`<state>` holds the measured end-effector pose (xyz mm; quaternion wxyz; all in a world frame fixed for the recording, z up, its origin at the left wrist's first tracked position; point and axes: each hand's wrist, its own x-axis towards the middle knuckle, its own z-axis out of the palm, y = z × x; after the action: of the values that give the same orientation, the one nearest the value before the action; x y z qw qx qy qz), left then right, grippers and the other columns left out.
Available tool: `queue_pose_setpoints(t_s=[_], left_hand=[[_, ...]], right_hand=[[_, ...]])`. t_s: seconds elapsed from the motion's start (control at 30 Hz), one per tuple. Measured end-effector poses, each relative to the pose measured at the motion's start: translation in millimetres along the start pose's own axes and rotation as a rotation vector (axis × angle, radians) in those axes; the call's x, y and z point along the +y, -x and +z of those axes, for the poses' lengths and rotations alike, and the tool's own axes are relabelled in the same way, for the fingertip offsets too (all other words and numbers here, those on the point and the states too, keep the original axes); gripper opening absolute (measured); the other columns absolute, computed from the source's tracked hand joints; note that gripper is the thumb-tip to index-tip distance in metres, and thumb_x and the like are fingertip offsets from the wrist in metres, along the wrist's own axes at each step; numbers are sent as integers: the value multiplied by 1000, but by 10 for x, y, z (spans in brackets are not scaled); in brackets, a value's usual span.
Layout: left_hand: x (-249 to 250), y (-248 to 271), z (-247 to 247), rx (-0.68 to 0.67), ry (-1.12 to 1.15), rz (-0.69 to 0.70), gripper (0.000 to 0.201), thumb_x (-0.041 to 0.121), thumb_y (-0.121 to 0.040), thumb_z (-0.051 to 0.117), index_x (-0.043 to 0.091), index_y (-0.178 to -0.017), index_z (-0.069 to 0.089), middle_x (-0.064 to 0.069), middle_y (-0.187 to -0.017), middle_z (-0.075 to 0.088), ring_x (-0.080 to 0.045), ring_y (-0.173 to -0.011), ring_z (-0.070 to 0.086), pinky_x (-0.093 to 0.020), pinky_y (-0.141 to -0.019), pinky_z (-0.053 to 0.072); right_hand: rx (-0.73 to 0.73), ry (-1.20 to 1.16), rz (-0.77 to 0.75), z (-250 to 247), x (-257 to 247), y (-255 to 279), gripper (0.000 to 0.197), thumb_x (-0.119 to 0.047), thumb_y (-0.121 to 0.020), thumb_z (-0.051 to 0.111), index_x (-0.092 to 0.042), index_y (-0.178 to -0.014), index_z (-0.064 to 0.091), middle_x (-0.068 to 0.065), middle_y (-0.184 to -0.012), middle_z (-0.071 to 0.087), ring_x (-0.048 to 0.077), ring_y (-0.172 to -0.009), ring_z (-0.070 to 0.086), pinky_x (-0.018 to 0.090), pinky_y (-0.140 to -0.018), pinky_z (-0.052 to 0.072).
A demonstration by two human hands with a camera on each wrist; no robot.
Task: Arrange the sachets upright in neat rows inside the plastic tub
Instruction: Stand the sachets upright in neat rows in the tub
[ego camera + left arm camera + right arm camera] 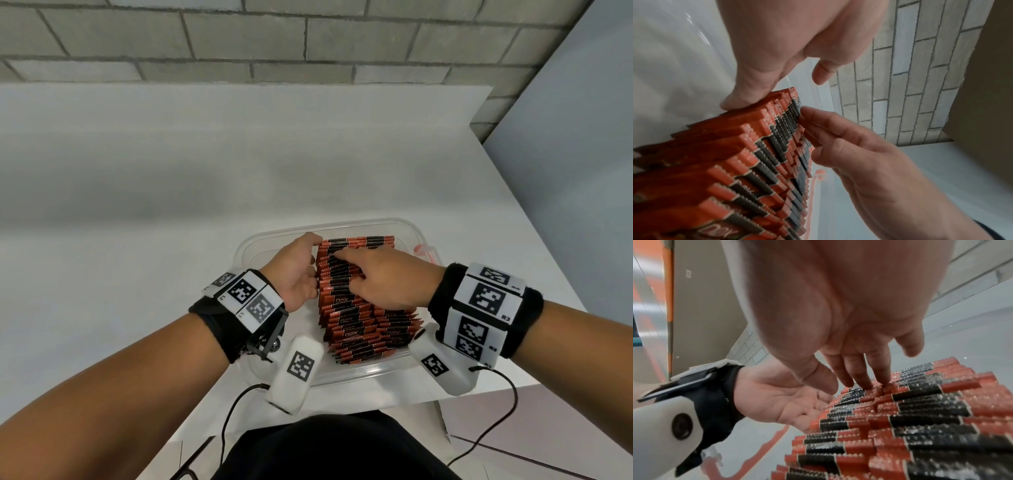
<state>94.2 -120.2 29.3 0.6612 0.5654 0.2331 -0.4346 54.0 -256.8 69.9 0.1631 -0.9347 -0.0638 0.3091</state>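
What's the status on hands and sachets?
Left hand open, braced against the sachets' left side. Right hand open, fingertips pressing their top edges. Sachets upright in rows inside the tub. No obstruction seen.

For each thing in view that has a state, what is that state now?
sachets: upright, packed in rows inside the tub.
plastic tub: open, no lid on it, on the white table.
left hand: open, fingers against the sachets' left side.
right hand: open, fingertips on the sachet tops.

Glossy foil-like sachets (serrated top edges) fill a clear smooth plastic tub on a matt table.
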Motion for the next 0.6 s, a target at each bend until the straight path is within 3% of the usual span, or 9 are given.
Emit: queue_pose_setpoints(t_s=[0.07, 0.1, 0.17, 0.23, 0.33, 0.4, 0.47, 0.53, 0.6], left_hand=[[3, 38, -2, -13, -3, -23, 36, 36, -97, 42, 4, -114, 47, -17, -115, 54, -24, -92, 60, -35, -74, 49], [4, 54, -9, -14, -24, -34, 48, 38, -97, 41, 5, -131, 40, -20, -133, 47, -28, -111, 55, -41, -87, 47], [4, 93, -26, -1, -75, -63, 69, 41, -96, 42, 6, -150, 18, -25, -154, 20, -40, -138, 28, -54, -112, 24], [1, 133, -38, -5, -82, -101, 78, 43, -95, 45, 5, -152, 8, -25, -156, 10, -44, -143, 15, -57, -115, 12], [-29, 153, -28, -54, -103, -170, 64, 47, -94, 45, 0, -137, 37, -18, -144, 42, -36, -129, 43, -50, -109, 28], [-63, 162, -2, -93, -111, -221, 49, 49, -93, 46, 2, -106, 51, -11, -105, 65, -28, -96, 60, -45, -91, 38], [-97, 155, 15, -90, -120, -232, 48, 50, -93, 45, 3, -96, 53, -9, -81, 68, -25, -80, 60, -40, -81, 41], [-122, 138, 25, -62, -139, -204, 49, 49, -93, 46, 2, -104, 56, -13, -73, 69, -27, -75, 61, -37, -70, 44], [-136, 151, 24, -41, -120, -166, 67, 49, -91, 50, 0, -136, 40, -16, -94, 66, -26, -71, 65, -35, -63, 49]], right_hand=[[26, -76, 11, -22, 28, 19, 46, -20, -97, 44, -18, -142, 37, 3, -127, 58, 14, -98, 55, 22, -82, 41], [61, -113, 23, -29, 64, 31, 43, -20, -97, 44, -18, -139, 40, 3, -124, 59, 13, -94, 56, 23, -79, 43], [123, -183, 92, -43, 129, 78, 36, -21, -96, 43, -16, -132, 46, 4, -114, 63, 14, -86, 60, 27, -75, 49], [142, -340, 192, -1, 207, 134, 30, -22, -96, 44, -18, -126, 48, 4, -112, 65, 17, -90, 64, 32, -81, 52], [197, -750, 291, 79, 280, 218, 23, -21, -94, 51, -20, -117, 50, -9, -106, 64, 8, -89, 61, 21, -79, 51], [247, -894, 346, 110, 318, 256, 45, -24, -96, 51, -15, -137, 38, -15, -109, 47, 5, -89, 49, 16, -77, 39], [238, -964, 387, 168, 369, 279, 54, -30, -96, 49, -11, -144, 32, -14, -117, 41, 5, -96, 44, 21, -84, 33], [156, -1057, 365, 214, 384, 279, 39, -33, -98, 46, -11, -129, 53, -15, -123, 58, 5, -99, 55, 22, -94, 36], [128, -1120, 353, 259, 420, 284, 33, -34, -99, 43, -13, -113, 65, -6, -109, 71, 12, -104, 63, 34, -106, 36]])
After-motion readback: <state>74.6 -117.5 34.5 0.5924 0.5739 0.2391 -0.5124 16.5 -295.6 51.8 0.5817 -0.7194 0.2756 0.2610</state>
